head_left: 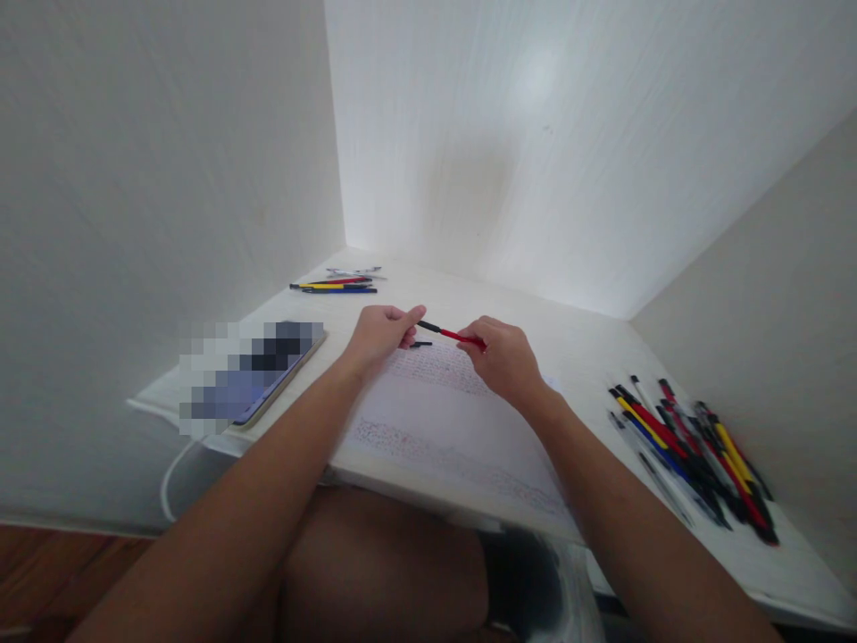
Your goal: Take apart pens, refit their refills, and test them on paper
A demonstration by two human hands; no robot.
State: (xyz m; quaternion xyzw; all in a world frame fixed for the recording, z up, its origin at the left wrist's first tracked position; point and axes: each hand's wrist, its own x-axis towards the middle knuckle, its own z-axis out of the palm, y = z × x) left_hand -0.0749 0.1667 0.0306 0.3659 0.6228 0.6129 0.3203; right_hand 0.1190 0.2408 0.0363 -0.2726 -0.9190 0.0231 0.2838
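A pen (453, 335) with a red barrel and a black front section is held across both hands above the paper. My left hand (381, 334) pinches its black end between thumb and fingers. The red barrel lies in the closed fingers of my right hand (505, 357), which hide its far end. Just below the left fingertips is a small black piece, possibly a pen cap (422, 344); whether it touches the hand or lies on the paper I cannot tell. The white sheet of paper (461, 424) beneath carries rows of small coloured marks.
A phone (285, 371), its screen blurred out, lies on the left of the white desk (569, 344). Several pens (338, 286) rest at the back left, and a larger pile of pens (696, 455) is at the right. White walls enclose three sides. A white cable (165, 482) hangs at left.
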